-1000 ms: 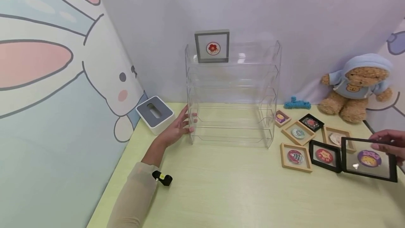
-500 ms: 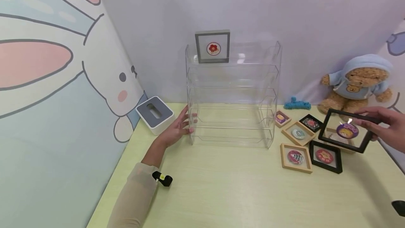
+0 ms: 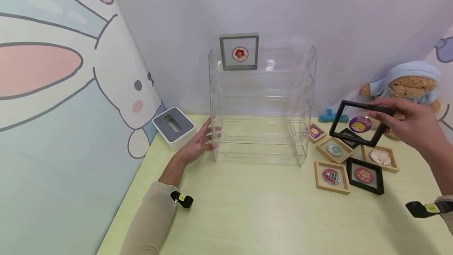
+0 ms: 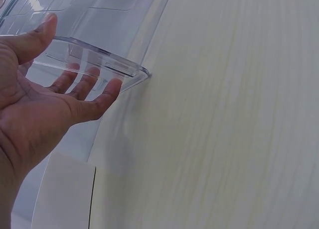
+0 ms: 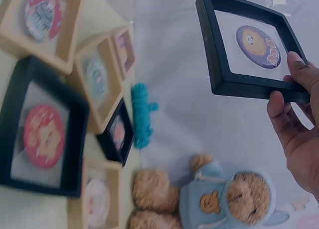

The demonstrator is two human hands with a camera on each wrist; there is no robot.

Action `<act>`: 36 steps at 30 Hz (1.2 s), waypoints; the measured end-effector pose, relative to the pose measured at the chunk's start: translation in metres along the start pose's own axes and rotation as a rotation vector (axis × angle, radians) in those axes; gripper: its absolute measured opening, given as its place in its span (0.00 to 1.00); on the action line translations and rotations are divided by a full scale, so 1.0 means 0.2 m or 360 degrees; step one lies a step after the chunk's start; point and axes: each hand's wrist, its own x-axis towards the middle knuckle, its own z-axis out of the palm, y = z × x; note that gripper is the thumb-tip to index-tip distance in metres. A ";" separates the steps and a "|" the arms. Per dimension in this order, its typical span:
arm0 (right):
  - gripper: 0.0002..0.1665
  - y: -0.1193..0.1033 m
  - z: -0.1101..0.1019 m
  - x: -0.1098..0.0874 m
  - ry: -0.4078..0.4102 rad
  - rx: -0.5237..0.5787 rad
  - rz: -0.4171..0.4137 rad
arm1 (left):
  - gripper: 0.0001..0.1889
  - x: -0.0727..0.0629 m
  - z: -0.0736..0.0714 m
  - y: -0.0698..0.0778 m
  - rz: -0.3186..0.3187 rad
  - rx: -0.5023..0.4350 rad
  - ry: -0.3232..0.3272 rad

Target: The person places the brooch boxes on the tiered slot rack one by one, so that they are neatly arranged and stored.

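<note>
A white box [image 3: 174, 129] with a slotted grey top sits just left of the left hand [image 3: 192, 147]. That hand's fingers are spread and slightly bent, clasping nothing, their tips against the side of a clear rack [image 3: 260, 98]; the thumb stands apart from them, and the forearm slants up from below. Above and right of these fingers, a grey frame [image 3: 240, 53] stands on the rack's top tier. Farther right, six frames [image 3: 334, 150] lie on the worktop [image 3: 262, 207], below the right fingers. The black frame [image 3: 360, 124] with a purple badge is pinched by one side in the right hand [image 3: 414, 125], thumb in front, extending left of the fingers, tilted and raised. A teddy bear [image 3: 412, 84] sits behind that hand.
</note>
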 end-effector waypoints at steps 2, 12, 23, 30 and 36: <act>0.15 -0.05 0.01 0.05 0.0082 0.0066 -0.0115 | 0.58 0.00 0.00 0.00 0.0000 0.0002 0.0000; 0.16 -0.46 -0.01 0.35 0.0257 0.0316 -0.0249 | 0.58 -0.01 0.00 0.00 -0.0005 0.0003 0.0012; 0.16 -0.83 0.06 0.72 0.0548 0.0360 -0.0542 | 0.58 -0.02 0.00 0.01 0.0006 -0.0025 -0.0029; 0.13 -1.03 0.10 0.85 0.0731 0.0436 -0.0490 | 0.58 0.00 0.02 0.01 0.0054 -0.0008 -0.0034; 0.10 -1.06 0.12 0.92 0.0856 0.0603 -0.0434 | 0.58 0.01 0.03 0.01 0.0059 -0.0031 -0.0057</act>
